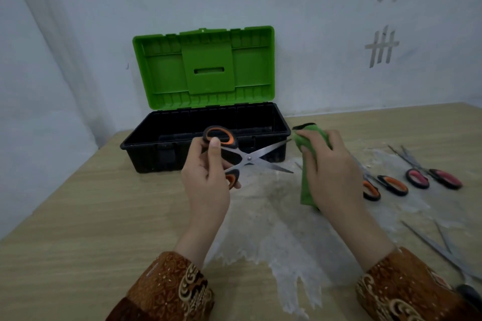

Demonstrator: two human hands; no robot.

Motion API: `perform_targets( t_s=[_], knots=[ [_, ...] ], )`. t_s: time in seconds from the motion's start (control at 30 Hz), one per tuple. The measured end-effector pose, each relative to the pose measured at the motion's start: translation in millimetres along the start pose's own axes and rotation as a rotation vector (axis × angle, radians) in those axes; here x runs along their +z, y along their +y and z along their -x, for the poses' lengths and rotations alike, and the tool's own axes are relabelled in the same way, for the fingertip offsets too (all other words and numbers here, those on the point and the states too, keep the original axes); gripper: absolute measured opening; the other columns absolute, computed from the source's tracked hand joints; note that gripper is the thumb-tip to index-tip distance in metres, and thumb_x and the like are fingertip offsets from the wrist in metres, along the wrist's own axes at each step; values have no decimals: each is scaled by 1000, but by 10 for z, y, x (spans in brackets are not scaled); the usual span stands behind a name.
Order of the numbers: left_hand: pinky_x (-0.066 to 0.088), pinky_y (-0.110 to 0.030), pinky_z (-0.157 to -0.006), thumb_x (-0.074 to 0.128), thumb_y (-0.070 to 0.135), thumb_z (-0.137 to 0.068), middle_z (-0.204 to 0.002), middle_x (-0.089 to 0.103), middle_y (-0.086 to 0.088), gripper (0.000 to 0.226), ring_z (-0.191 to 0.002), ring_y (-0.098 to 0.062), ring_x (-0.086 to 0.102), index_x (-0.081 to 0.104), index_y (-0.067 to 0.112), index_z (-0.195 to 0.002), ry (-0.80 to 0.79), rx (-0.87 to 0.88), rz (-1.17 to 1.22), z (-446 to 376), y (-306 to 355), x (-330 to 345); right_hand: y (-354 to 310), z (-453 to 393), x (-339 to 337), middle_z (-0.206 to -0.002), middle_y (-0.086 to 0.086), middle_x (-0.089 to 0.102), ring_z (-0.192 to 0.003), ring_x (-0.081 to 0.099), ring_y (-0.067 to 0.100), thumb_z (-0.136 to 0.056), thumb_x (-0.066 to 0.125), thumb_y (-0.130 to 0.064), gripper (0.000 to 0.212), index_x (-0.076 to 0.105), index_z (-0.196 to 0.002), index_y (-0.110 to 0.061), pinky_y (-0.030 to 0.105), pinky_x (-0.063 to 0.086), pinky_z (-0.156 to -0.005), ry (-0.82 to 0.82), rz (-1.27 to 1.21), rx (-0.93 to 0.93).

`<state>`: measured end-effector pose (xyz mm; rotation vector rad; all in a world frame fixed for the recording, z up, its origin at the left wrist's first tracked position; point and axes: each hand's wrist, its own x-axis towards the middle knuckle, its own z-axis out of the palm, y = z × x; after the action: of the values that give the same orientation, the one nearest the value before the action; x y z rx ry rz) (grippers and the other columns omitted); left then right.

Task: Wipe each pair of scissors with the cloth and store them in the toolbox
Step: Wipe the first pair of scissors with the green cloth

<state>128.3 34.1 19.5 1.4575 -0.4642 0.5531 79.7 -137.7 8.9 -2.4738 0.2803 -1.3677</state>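
Open-bladed orange-handled scissors (242,156) aloft beside bunched green cloth (306,164), before open, green-lidded black toolbox (206,122).

Your toolbox (206,135) sits behind your hands — spare scissors (386,185) lie right of it on the table (78,216).

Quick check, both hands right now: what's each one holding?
Left hand: grips the orange-handled scissors by the handles, blades spread open.
Right hand: fingers curled round the green cloth, near the upper blade tip.
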Motion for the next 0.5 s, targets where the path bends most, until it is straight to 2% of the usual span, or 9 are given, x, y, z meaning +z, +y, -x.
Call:
perform_targets(
  t_s=[0.1,0.17,0.23,0.37,0.43,0.5],
  knots=[
    [48,-28,-39,40,23,-103,-56,47,-10,24,-41,-26,52,54,8,-91,46,-86,46,-23,-2,1,-177,15,-32,-105,9,63,-65,51,12,-93,48,-24,31,66,-117,-16,20,42,-52,32,-107,-206],
    [47,-27,-38,41,23,-103,-56,47,-6,25,-40,-24,51,53,7,-87,91,-138,72,-32,-4,3,-294,101,30,-112,8,63,-71,59,16,-90,60,-16,28,67,-117,-20,25,51,-51,-28,-86,-374],
    [45,-23,-38,41,24,-103,-56,48,-5,27,-41,-25,52,52,7,-85,140,-186,99,-50,-5,-12,-346,160,86,-113,7,63,-75,61,21,-84,71,-11,34,68,-116,-23,29,51,-49,-69,-22,-428],
    [43,-20,-38,40,25,-104,-50,49,2,28,-42,-26,52,49,8,-84,198,-235,143,-93,13,-62,-270,112,-6,-106,5,63,-70,60,21,-82,72,-13,35,67,-115,-25,27,50,-47,-139,-39,-248],
    [43,-21,-38,40,25,-104,-49,49,4,27,-41,-24,52,49,10,-82,202,-230,148,-99,48,-60,-188,93,-168,-104,-1,61,-68,54,13,-87,65,-22,31,66,-117,-28,17,44,-53,-180,-72,-88],
    [43,-20,-38,40,25,-104,-51,51,1,25,-38,-21,53,51,10,-87,201,-235,157,-94,87,-51,-84,138,-387,-103,-8,55,-75,50,9,-91,58,-27,32,61,-122,-32,11,33,-59,-248,-69,29]
  ],
)
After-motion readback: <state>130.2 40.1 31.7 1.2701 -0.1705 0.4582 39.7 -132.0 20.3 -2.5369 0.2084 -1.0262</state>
